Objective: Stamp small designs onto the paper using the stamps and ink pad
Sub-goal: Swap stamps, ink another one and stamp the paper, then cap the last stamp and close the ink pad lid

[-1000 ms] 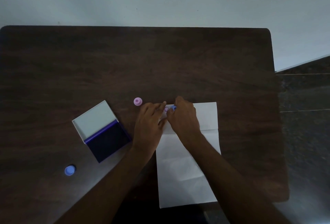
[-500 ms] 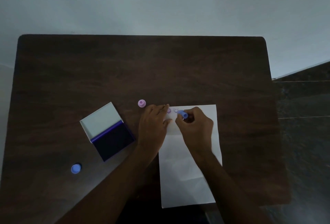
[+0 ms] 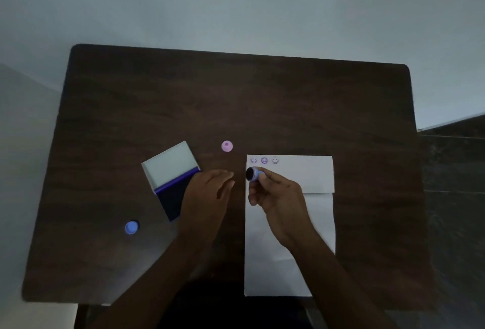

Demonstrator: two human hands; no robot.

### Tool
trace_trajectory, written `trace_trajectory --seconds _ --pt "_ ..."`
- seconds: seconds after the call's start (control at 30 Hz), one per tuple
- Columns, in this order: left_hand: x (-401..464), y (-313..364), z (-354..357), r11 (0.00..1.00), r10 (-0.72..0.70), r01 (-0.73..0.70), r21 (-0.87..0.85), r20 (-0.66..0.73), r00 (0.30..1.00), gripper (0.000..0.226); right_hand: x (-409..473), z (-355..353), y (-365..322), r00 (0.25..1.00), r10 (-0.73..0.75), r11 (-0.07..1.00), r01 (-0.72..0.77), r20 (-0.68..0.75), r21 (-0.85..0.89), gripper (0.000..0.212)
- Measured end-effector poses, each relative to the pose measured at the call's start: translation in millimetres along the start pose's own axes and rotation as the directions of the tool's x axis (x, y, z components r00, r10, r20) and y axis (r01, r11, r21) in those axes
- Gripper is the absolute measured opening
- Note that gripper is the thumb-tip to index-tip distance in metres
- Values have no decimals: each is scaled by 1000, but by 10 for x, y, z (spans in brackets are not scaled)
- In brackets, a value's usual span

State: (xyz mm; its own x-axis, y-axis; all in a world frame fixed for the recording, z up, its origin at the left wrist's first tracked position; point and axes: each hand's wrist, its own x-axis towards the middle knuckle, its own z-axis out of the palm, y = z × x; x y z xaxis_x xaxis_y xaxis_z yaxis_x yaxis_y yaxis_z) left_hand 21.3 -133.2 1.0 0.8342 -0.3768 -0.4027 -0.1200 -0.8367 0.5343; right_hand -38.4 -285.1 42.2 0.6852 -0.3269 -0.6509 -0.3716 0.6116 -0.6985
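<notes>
A white paper (image 3: pixel 312 171) lies on the dark wooden table (image 3: pixel 236 97), with three small smiley prints (image 3: pixel 264 160) in a row along its top left edge. My right hand (image 3: pixel 278 194) holds a small blue stamp (image 3: pixel 254 173) above the paper's left edge, its inked face turned left. My left hand (image 3: pixel 207 194) hovers with fingers apart between the paper and the open ink pad (image 3: pixel 170 179), covering part of the pad's dark ink surface. A pink stamp (image 3: pixel 227 146) stands on the table above my left hand.
A blue cap or stamp (image 3: pixel 131 227) lies near the table's front left. The ink pad's white lid (image 3: pixel 169 163) is folded back. The table's right edge meets dark floor; a pale wall is behind.
My right hand lifted the blue stamp off the paper and tilted it leftward, leaving a third smiley print. My left hand slid off the paper's corner toward the ink pad.
</notes>
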Motion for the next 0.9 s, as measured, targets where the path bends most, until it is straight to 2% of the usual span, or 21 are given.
trace_trajectory --seconds 0.07,0.23,0.37,0.5,0.63,0.73,0.9 --pt "-139 -65 -189 996 69 -77 -49 -138 988 33 -48 132 24 991 64 990 -78 120 115 25" --pt "-504 -407 -399 997 -61 47 -60 -256 965 27 -185 475 129 917 221 902 -322 332 289 32" --pt "-721 -737 -501 994 -73 35 -108 -372 925 18 -287 728 239 856 310 824 -459 414 332 39" --pt "-816 -1032 -558 986 -166 132 -103 -491 855 19 -366 926 339 818 351 794 -518 455 319 42" --pt "-838 -1330 -537 951 -306 291 -106 -458 835 43 -422 1075 389 794 382 772 -555 473 309 42" --pt "-879 -1457 -464 944 -328 307 -119 -409 851 56 -471 1151 434 800 382 774 -551 463 312 50" --pt "-893 -1558 -358 951 -309 279 -133 -375 874 59 -510 1219 480 797 371 763 -554 477 333 52"
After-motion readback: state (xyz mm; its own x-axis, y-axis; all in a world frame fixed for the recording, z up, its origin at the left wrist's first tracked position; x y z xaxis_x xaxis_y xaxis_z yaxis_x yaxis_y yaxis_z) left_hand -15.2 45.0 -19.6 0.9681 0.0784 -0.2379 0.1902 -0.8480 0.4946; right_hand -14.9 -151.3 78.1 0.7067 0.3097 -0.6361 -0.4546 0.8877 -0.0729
